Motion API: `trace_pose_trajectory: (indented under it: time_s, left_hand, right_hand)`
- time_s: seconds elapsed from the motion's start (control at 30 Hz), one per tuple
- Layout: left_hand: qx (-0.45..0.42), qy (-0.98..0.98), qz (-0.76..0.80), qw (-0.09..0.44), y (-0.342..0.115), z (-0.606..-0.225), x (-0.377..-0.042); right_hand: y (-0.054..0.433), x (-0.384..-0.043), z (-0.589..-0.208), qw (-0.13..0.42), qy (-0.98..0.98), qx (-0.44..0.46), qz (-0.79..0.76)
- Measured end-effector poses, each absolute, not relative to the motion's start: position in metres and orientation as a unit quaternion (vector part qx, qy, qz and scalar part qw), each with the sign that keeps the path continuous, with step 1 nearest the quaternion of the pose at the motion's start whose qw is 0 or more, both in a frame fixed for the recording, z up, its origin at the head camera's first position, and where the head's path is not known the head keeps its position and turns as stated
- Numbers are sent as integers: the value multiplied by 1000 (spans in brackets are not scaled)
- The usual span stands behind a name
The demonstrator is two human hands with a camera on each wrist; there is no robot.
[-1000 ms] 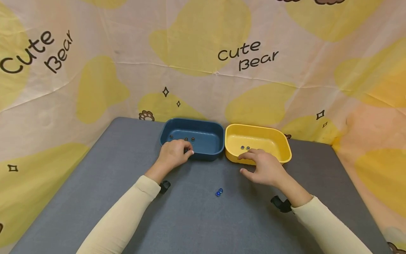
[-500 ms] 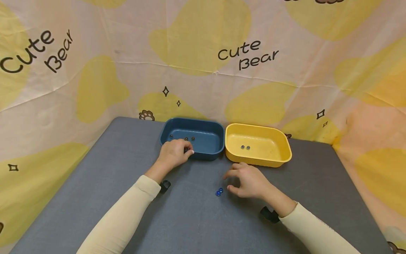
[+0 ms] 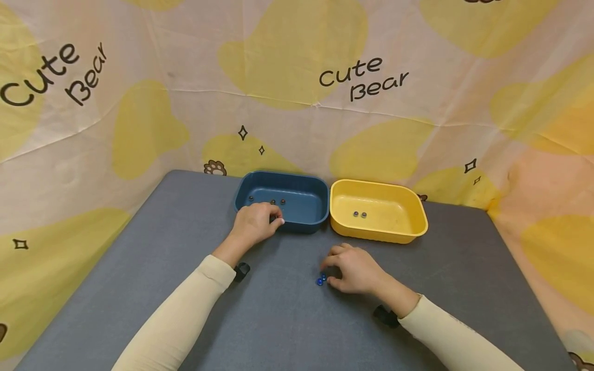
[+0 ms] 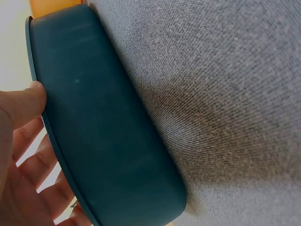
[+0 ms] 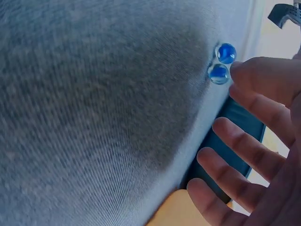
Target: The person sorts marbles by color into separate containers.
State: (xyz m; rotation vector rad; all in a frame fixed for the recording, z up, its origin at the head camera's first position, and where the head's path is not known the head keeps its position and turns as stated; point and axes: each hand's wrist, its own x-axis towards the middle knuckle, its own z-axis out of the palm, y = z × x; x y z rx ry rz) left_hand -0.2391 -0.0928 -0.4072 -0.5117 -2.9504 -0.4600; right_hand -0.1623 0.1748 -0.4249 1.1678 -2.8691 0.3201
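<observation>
In the head view my left hand (image 3: 255,222) holds the near rim of a dark blue plastic bin (image 3: 303,226). The left wrist view shows the thumb (image 4: 34,101) against the bin's outer wall, with the other fingers over the inner side. Two clear glass marbles with blue swirls (image 5: 225,53) lie side by side on the grey cloth. Right beside them is my right hand (image 3: 355,270), thumb and fingers spread apart and nothing between them. In the right wrist view its thumb tip reaches the marbles' edge.
A yellow bin (image 3: 378,237) stands right of the blue one, with two small marbles (image 3: 359,214) inside. Several brownish marbles (image 3: 282,202) lie in the blue bin. Behind the grey table (image 3: 278,319) hangs a printed fabric backdrop (image 3: 278,62).
My right hand has moved from over the yellow bin's near rim, left and toward me, down to the two blue marbles. The left hand has stayed on the blue bin.
</observation>
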Motion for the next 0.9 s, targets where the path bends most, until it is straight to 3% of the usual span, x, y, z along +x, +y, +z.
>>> trace_pose_trajectory:
  time_s: [0.9]
  left_hand:
    - [-173,-971,-153,66,-93,-409,-240]
  right_hand:
    - [169,-165,-428,15,-925,369,93]
